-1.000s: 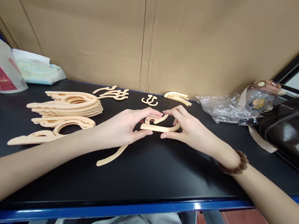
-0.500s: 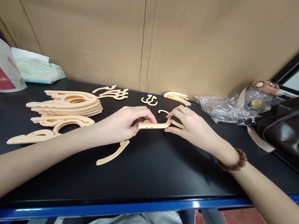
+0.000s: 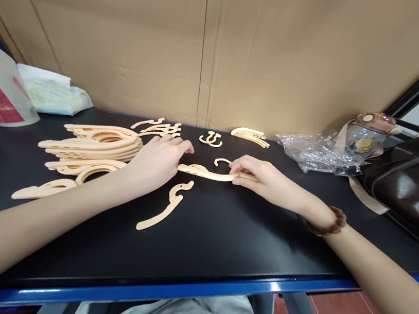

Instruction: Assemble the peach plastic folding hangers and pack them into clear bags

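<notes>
My right hand (image 3: 261, 177) pinches the right end of a beige plastic clothes hanger (image 3: 207, 174) just above the black tabletop. A curved hook (image 3: 223, 162) shows beside those fingertips; its joint is hidden by them. My left hand (image 3: 164, 158) holds nothing that I can see, its fingers reaching forward and thumb apart, near the hanger's left end. Beyond it lie several slim hanger pieces (image 3: 162, 128). A loose hanger arm (image 3: 160, 212) with a curved end lies in front of the hanger. The left forearm partly covers a stack of hanger arms (image 3: 94, 146).
Several small hooks (image 3: 211, 139) and a pile of slim arms (image 3: 250, 136) lie at the back by the cardboard wall (image 3: 144, 38). Crumpled clear plastic (image 3: 311, 150), a bottle (image 3: 363, 139) and a dark bag (image 3: 415, 191) stand right. A tissue pack (image 3: 54, 93) and white bag (image 3: 0, 91) are left.
My left hand has let go of the hanger and moved left and away from me. The hanger stays in my right hand, lying flatter, and the loose arm's curved end is now uncovered.
</notes>
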### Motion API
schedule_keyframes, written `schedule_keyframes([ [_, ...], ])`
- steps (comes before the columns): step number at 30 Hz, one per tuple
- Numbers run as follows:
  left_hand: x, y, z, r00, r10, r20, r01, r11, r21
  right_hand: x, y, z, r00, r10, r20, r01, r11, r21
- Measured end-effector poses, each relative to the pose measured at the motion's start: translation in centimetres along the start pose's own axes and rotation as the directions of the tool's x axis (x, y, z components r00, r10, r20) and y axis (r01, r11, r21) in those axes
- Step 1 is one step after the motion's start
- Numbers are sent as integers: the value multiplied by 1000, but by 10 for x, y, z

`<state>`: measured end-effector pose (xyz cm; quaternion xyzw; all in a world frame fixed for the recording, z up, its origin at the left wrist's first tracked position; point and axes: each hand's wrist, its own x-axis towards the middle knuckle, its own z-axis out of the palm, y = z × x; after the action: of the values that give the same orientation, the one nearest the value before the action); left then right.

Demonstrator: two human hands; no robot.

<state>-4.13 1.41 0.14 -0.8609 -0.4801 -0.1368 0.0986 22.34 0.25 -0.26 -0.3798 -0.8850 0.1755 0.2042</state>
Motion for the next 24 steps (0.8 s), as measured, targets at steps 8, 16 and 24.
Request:
schedule_keyframes([
  [8,-3,19,-11,993,-36,-116,30,998,-53,2,-1,5,990,81,-116,-72,994,76],
  [16,-5,30,-17,993,-111,48,120,961,-248,0,-15,7,980,72,-187,-22,966,258],
  [24,-3,24,-8,988,-98,122,136,925,-356,-1,-21,15,985,28,-171,18,966,257],
])
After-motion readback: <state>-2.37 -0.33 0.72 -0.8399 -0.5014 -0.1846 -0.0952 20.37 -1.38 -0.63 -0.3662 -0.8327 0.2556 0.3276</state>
